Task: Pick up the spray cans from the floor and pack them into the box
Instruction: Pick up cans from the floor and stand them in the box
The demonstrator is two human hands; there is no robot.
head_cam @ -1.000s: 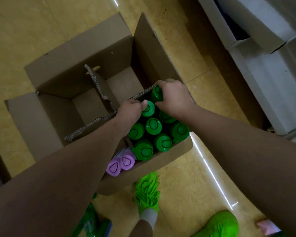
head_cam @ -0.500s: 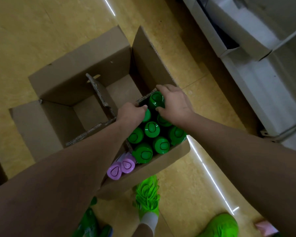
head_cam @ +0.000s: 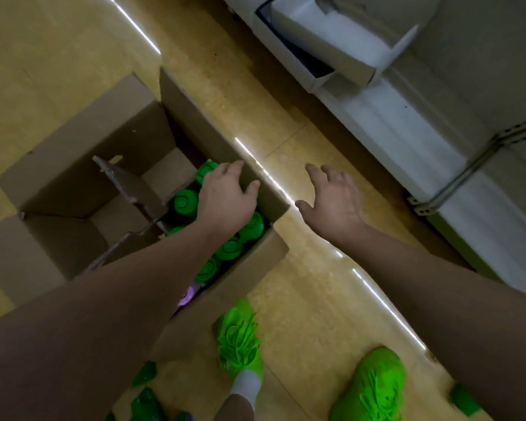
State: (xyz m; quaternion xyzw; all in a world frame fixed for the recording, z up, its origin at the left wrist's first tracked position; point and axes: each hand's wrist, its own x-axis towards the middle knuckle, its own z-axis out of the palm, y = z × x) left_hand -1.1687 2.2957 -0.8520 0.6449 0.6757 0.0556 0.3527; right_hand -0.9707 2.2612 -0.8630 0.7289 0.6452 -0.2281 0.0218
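The left hand (head_cam: 227, 197) rests loose-fingered over the green-capped cans (head_cam: 186, 201) standing upright in the box (head_cam: 249, 262) — probably steadying them — while the right hand (head_cam: 331, 199) hovers spread and empty above the floor (head_cam: 301, 299).

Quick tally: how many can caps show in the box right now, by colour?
green caps: 6
purple caps: 1
Total: 7 in view; the left hand and its arm hide any others.
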